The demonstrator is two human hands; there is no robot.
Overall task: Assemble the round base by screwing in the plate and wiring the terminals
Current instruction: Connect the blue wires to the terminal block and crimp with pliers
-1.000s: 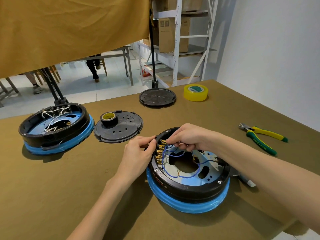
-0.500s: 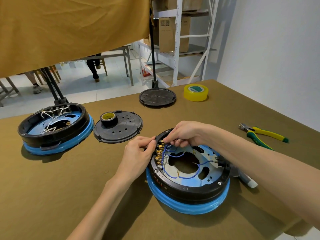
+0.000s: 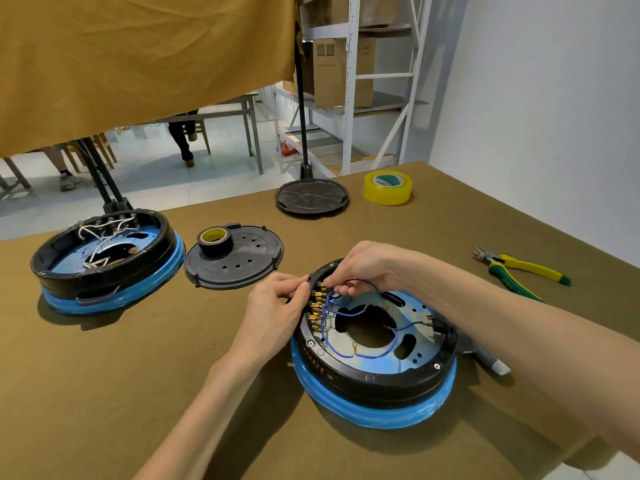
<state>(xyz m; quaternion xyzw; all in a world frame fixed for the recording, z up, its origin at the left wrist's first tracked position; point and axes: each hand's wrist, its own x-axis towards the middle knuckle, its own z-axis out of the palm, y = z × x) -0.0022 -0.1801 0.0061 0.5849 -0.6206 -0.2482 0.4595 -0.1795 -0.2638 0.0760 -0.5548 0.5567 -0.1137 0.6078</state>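
A person wires a round base [image 3: 375,344], a black plastic ring on a blue film-wrapped rim, which sits on an olive cloth-covered table [image 3: 104,375]. Inside the base lies a flat metal plate [image 3: 412,327] with cut-outs, crossed by thin blue wires [image 3: 360,355]; a row of brass terminals [image 3: 317,306] lines its left inner wall. The left hand [image 3: 273,308] curls at the outer rim beside the terminals, thumb and forefinger pinched at the topmost one; what they grasp cannot be made out. The right hand [image 3: 363,268] arches over the base's far edge, its fingertips pinching a blue wire end at the same top terminal. Compared with a second ago, the right hand has lifted slightly, and a loop of blue wire now stands clear beneath it.

Left of the base lie a perforated black lid [image 3: 242,261] carrying a roll of black tape [image 3: 214,241], and farther left a second base [image 3: 104,261] with white wires. Beyond the base sit a black disc [image 3: 311,197] and a roll of yellow tape [image 3: 388,187]; right of it lie yellow-and-green pliers [image 3: 519,271].
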